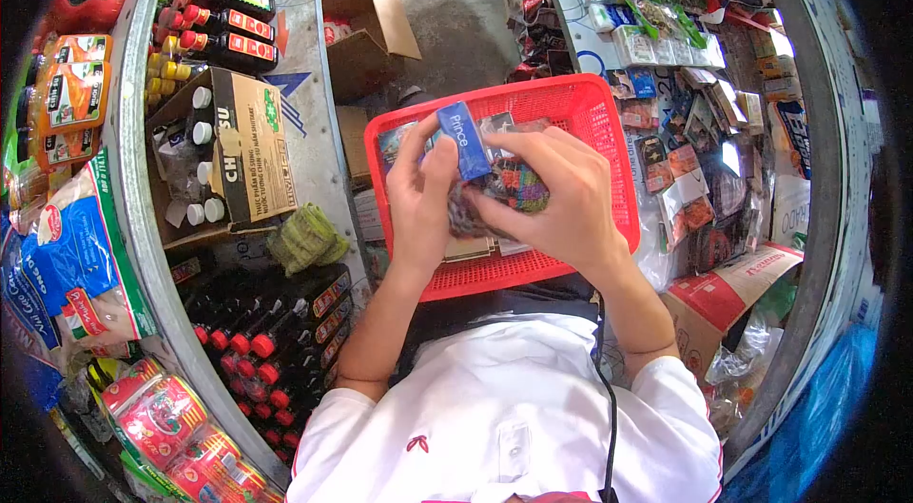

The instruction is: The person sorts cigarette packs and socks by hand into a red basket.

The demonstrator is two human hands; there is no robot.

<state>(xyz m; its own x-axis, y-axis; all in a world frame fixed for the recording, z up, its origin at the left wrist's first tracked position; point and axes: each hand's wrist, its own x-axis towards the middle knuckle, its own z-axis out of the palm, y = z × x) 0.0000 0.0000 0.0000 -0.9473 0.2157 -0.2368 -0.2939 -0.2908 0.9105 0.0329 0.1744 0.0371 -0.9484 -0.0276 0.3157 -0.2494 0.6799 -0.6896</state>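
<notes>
Left hand (418, 194): pinching blue Prince packet (464, 138) upright above red basket (609, 137).
Right hand (561, 194): closed around bundle of small packets (509, 187), just beside blue one.
Risk: loose bundle likely to spill past basket rim; basket seemingly balanced on lap, could tip.
Beyond: bottle shelves (228, 23), crowded.

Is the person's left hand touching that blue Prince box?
Touching. The head view shows the left hand with its fingers pressed against the blue Prince box, above the red basket.

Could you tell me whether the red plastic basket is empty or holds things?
It holds things: packets lie inside the red plastic basket, under the hands.
</notes>
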